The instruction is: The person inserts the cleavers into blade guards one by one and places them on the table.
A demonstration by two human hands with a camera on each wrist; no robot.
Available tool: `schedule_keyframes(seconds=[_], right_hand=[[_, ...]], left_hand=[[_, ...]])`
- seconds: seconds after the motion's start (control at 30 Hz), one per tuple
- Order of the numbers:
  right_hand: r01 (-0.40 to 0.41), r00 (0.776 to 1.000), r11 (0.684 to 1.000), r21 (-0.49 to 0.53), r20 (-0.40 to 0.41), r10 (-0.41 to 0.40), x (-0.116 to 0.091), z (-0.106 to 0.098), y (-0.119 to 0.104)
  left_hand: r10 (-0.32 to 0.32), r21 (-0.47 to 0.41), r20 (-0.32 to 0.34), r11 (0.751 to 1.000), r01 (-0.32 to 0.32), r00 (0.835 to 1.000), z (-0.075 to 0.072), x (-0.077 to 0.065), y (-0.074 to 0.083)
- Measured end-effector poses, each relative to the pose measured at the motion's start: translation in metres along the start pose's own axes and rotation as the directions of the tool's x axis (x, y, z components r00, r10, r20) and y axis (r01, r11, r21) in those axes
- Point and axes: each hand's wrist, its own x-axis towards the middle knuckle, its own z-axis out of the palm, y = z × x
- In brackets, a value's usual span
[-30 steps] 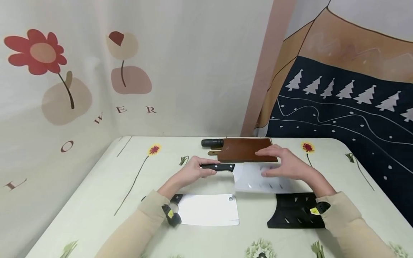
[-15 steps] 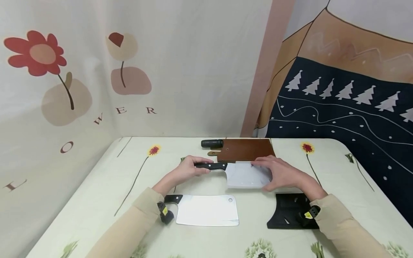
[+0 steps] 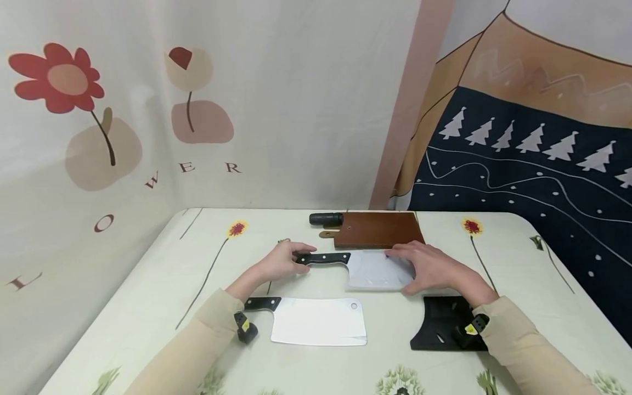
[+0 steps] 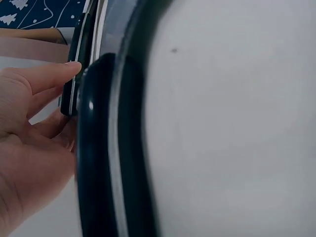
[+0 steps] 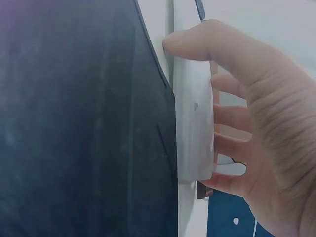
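The covered knife (image 3: pixel 323 258) lies mid-surface, black handle to the left, its blade out of sight inside a white cover (image 3: pixel 377 269). That 1 looks all but done: the cover reaches up to the handle, though whether it is fully seated I cannot tell. The right hand (image 3: pixel 434 265) grips the cover's far end, thumb on the near edge and fingers along the other. The left hand (image 3: pixel 278 262) has its fingers and thumb on either side of the handle's end; whether they pinch it or only rest there, I cannot tell.

What seems left is the bare knife (image 3: pixel 318 322), its blade exposed, with the black cover (image 3: pixel 441 323) lying apart from it, partly under the right wrist.

The bare knife's long lower edge, probably the sharp side, faces the person, and the left wrist camera (image 3: pixel 245 327) sits near its handle. A brown cover (image 3: pixel 380 229) just beyond the white cover limits movement that way. Open room on the surface (image 3: pixel 390 318) lies between the bare knife and the black cover, with more far to the left.
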Motion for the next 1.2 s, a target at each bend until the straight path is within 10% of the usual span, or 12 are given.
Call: schedule_keyframes(seconds=[0.4, 0.9, 1.2], right_hand=[[-0.014, 1.0, 1.0, 0.025, -0.024, 0.015, -0.02, -0.008, 0.004], [-0.117, 0.991, 0.93, 0.349, -0.012, 0.13, -0.108, -0.015, 0.023], [0.008, 0.989, 0.971, 0.239, -0.144, 0.027, -0.144, 0.008, 0.037]], left_hand=[[0.008, 0.112, -0.068, 0.994, -0.001, 0.998, -0.016, -0.031, -0.008], [0.051, -0.046, -0.024, 0.998, -0.052, 0.998, -0.032, -0.109, -0.032], [0.026, -0.032, -0.005, 0.999, -0.026, 1.0, -0.037, -0.126, -0.044]])
